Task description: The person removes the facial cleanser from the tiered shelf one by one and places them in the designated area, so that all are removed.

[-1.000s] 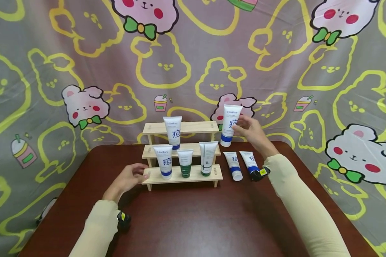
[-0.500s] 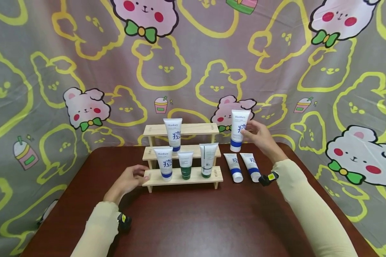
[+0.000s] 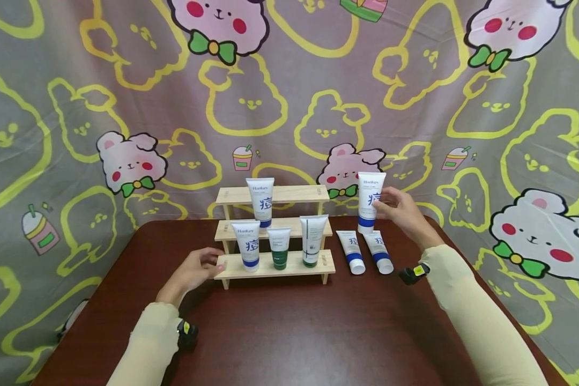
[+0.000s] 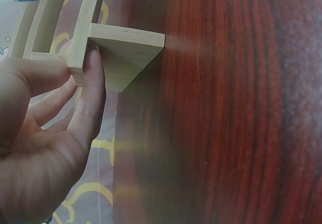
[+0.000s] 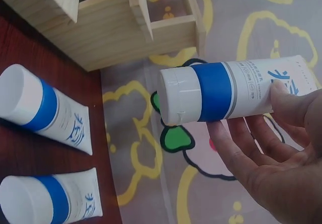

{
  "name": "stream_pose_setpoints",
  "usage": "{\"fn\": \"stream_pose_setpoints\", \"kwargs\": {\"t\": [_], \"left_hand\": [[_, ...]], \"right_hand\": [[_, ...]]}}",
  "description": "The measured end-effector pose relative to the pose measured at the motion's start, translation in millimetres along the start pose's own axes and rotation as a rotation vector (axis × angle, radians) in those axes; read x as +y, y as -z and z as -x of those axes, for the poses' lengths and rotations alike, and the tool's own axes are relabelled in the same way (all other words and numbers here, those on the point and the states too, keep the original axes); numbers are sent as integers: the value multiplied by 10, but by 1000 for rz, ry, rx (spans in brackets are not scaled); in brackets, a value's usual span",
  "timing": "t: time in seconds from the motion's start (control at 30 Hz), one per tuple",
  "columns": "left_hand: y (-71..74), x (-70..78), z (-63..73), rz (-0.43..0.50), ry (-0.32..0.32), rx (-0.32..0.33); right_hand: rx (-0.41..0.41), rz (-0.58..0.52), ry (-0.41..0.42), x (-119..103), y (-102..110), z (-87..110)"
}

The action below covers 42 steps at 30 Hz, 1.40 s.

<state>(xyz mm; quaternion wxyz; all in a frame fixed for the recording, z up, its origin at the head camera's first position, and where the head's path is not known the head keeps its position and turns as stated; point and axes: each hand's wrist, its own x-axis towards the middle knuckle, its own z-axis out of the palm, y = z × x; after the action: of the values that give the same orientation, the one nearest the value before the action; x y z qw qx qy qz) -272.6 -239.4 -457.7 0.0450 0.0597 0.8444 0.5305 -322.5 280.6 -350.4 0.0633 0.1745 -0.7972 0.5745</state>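
My right hand (image 3: 402,213) holds a white squeeze tube (image 3: 369,201) with a blue band upright in the air, right of a three-step wooden display rack (image 3: 325,261). In the right wrist view the thumb lies on the front of this tube (image 5: 217,90) and the fingers are behind it. At the rack's left end, my left hand (image 3: 193,272) pinches the lowest step; the left wrist view shows thumb and a finger (image 4: 92,83) on either side of the board (image 4: 80,48). Two more blue-banded tubes, one left (image 3: 351,252) and one right (image 3: 379,252), lie on the table.
On the lowest step stand a blue-banded tube (image 3: 247,244), a small green-and-white tube (image 3: 279,247) and a taller white tube (image 3: 312,241). Another blue-banded tube (image 3: 261,202) stands on the middle step. A patterned cloth (image 3: 280,118) hangs behind the dark table (image 3: 289,327).
My right hand has carried the tube rightward and down, away from the rack and over the lying tubes. My left hand keeps its hold on the rack's lowest step.
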Motion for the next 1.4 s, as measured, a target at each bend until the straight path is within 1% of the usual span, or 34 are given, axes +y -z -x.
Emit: {"fn": "stream_pose_setpoints", "kwargs": {"t": [0.23, 0.5, 0.7, 0.9, 1.1, 1.4], "left_hand": [[-2, -3, -1, -1, 1, 1], [-1, -4, -8, -7, -8, 0], [0, 0, -6, -9, 1, -3], [1, 2, 2, -10, 8, -2], [0, -1, -2, -1, -1, -1], [-14, -12, -14, -35, -6, 20]], "right_hand": [[18, 58, -59, 99, 92, 44], [40, 103, -73, 222, 200, 116], [48, 135, -89, 347, 314, 171], [47, 138, -110, 440, 425, 229], [27, 126, -128, 542, 521, 276], [41, 204, -237, 648, 605, 343]]}}
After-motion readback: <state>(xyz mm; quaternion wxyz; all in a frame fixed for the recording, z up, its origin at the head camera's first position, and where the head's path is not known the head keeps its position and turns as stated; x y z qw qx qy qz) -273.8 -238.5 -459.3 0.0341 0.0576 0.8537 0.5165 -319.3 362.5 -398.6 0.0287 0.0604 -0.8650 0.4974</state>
